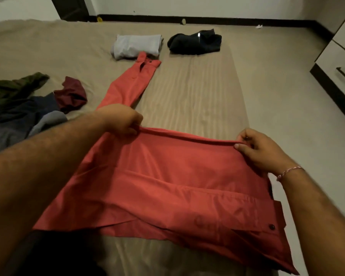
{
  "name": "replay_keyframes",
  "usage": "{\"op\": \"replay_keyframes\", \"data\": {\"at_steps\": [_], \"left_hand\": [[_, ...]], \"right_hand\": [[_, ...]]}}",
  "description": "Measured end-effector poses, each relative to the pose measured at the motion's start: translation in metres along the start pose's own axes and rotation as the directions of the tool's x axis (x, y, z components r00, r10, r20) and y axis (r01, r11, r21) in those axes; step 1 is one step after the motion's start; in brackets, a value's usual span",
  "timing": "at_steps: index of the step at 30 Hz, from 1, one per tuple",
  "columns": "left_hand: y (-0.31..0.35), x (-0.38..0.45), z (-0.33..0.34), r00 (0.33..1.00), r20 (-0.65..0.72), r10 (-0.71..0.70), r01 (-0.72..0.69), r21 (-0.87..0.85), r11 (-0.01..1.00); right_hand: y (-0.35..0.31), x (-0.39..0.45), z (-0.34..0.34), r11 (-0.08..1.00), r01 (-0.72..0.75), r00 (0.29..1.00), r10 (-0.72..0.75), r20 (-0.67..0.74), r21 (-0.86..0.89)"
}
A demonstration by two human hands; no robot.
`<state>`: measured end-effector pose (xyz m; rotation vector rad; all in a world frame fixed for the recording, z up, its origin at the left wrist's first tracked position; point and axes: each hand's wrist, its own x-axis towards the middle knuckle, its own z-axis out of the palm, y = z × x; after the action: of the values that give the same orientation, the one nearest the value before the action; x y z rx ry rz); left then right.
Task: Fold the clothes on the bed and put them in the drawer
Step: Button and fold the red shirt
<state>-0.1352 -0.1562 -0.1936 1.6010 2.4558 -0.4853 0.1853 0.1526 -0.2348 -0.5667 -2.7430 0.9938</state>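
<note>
Shirt [167,176] edge in both hands

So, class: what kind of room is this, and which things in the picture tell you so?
Most likely a bedroom at home. A wide bed fills the view, clothes lie on it, some folded and some in a loose pile, and a cabinet with drawers stands by the wall.
</note>
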Motion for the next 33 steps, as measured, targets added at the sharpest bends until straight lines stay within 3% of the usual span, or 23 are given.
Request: {"op": "replay_keyframes", "data": {"at_steps": [3, 7, 9, 13, 16, 18, 20, 22, 24, 26, 28, 31, 33], "left_hand": [[-0.011, -0.017, -0.008, 0.997, -0.068, -0.02, 0.024, 0.058, 0.998], [-0.01, -0.058, -0.022, 0.981, -0.195, 0.011, 0.025, 0.18, 0.983], [-0.006, -0.079, -0.026, 0.971, -0.241, -0.009, 0.057, 0.194, 0.979], [0.013, -0.141, -0.017, 0.945, -0.327, -0.028, 0.081, 0.15, 0.985], [0.035, -0.188, 0.011, 0.956, -0.294, -0.02, 0.032, 0.036, 0.999], [0.053, -0.208, 0.035, 0.973, -0.228, -0.034, 0.016, -0.079, 0.997], [0.075, -0.22, 0.059, 0.983, -0.166, -0.082, 0.063, -0.118, 0.991], [0.093, -0.223, 0.067, 0.962, -0.233, -0.141, 0.119, -0.109, 0.987], [0.102, -0.218, 0.057, 0.892, -0.411, -0.19, 0.116, -0.198, 0.973], [0.116, -0.207, 0.043, 0.826, -0.534, -0.178, 0.035, -0.267, 0.963], [0.139, -0.189, 0.037, 0.839, -0.535, -0.105, -0.065, -0.29, 0.955], [0.183, -0.159, 0.048, 0.922, -0.386, 0.001, -0.14, -0.333, 0.932], [0.202, -0.143, 0.059, 0.943, -0.331, -0.001, -0.124, -0.355, 0.927]], "right_hand": [[-0.007, -0.005, -0.009, 1.0, 0.019, 0.998, -0.017, 0.066, -0.023], [-0.019, -0.027, -0.016, 0.956, 0.007, 0.987, -0.054, -0.15, -0.295], [-0.025, -0.044, -0.023, 0.94, 0.088, 0.974, -0.151, -0.169, -0.331], [-0.044, -0.104, -0.039, 0.954, 0.183, 0.983, -0.178, 0.045, -0.235], [-0.058, -0.144, -0.034, 0.931, 0.123, 0.97, -0.04, 0.239, -0.343], [-0.064, -0.16, -0.023, 0.867, 0.133, 0.917, 0.076, 0.391, -0.48], [-0.067, -0.173, -0.012, 0.86, 0.101, 0.863, 0.174, 0.474, -0.5], [-0.072, -0.183, -0.008, 0.915, 0.039, 0.906, 0.137, 0.399, -0.401], [-0.074, -0.182, -0.004, 0.944, 0.074, 0.988, -0.026, 0.153, -0.32], [-0.076, -0.174, 0.002, 0.934, 0.158, 0.984, -0.175, -0.025, -0.321], [-0.075, -0.161, 0.013, 0.883, 0.187, 0.977, -0.213, -0.012, -0.431], [-0.06, -0.148, 0.03, 0.861, 0.057, 0.998, -0.041, 0.044, -0.505], [-0.039, -0.145, 0.034, 0.919, -0.133, 0.99, 0.14, -0.009, -0.372]]}}
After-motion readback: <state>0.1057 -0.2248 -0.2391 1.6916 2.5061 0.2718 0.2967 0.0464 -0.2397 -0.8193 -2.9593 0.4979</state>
